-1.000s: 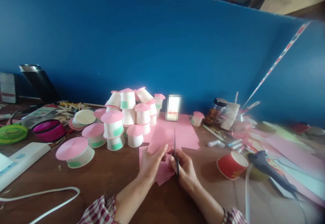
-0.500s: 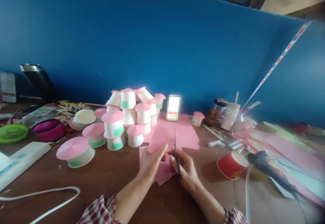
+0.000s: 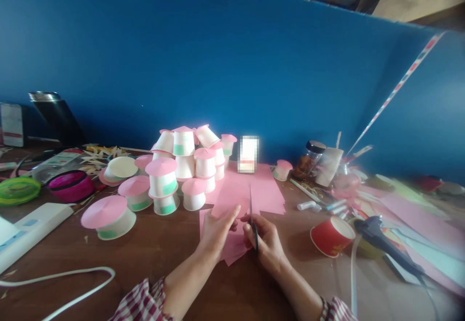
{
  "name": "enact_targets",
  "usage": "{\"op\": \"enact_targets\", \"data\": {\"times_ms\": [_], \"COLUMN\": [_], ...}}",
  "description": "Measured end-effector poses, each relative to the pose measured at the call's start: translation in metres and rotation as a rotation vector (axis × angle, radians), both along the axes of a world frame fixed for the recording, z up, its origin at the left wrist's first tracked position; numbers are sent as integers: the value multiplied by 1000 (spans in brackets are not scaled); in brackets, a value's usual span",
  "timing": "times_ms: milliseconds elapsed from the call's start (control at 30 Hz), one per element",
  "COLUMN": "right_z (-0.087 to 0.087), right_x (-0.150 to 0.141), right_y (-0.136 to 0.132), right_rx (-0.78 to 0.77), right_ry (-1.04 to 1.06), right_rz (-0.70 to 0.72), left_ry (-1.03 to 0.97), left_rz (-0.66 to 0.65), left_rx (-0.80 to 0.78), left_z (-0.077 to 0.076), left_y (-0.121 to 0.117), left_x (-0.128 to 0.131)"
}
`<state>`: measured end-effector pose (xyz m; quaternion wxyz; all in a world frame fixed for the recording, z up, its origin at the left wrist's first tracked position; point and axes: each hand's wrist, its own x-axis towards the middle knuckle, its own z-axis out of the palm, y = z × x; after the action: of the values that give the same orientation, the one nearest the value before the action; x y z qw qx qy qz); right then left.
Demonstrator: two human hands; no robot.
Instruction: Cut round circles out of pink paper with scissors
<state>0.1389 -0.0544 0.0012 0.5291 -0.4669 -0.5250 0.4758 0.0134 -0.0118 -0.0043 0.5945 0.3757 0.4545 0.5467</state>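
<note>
My left hand (image 3: pixel 215 231) holds a piece of pink paper (image 3: pixel 232 196) up in front of me, thumb on its right edge. My right hand (image 3: pixel 264 242) is closed on the handles of a pair of scissors (image 3: pixel 251 213), whose blades point up along the paper's right side. Under both hands more pink paper (image 3: pixel 232 252) lies on the brown table. Both wrists show red-checked sleeves.
A pile of white paper cups with pink cone lids (image 3: pixel 181 166) stands behind the hands. A red paper cup (image 3: pixel 331 236) lies at the right beside a black glue gun (image 3: pixel 381 241), a jar (image 3: pixel 308 160) and pens. At the left are a white power strip (image 3: pixel 31 231) and a magenta bowl (image 3: pixel 70 186).
</note>
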Motion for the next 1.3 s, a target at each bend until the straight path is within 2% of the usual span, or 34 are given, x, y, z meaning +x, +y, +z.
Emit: {"op": "enact_targets", "data": {"times_ms": [467,833,1067,1300], "right_z": [-2,4,-2,-4], "right_x": [3,2,5,8], "right_y": [0,0,0,1], "right_rx": [17,-9,-29,-27], "right_ry": [10,-12,-25,-44], "right_rz": [14,5,5,14], "left_ry": [38,55,63,95], "left_rz": [-27,-39,-39,-38], "left_rx": [-15,-14,-30,-53], "left_z": [-6,-1,2,-1], "left_y": [3,1,2,4], "left_x": [-2,-3,-3,-4]}}
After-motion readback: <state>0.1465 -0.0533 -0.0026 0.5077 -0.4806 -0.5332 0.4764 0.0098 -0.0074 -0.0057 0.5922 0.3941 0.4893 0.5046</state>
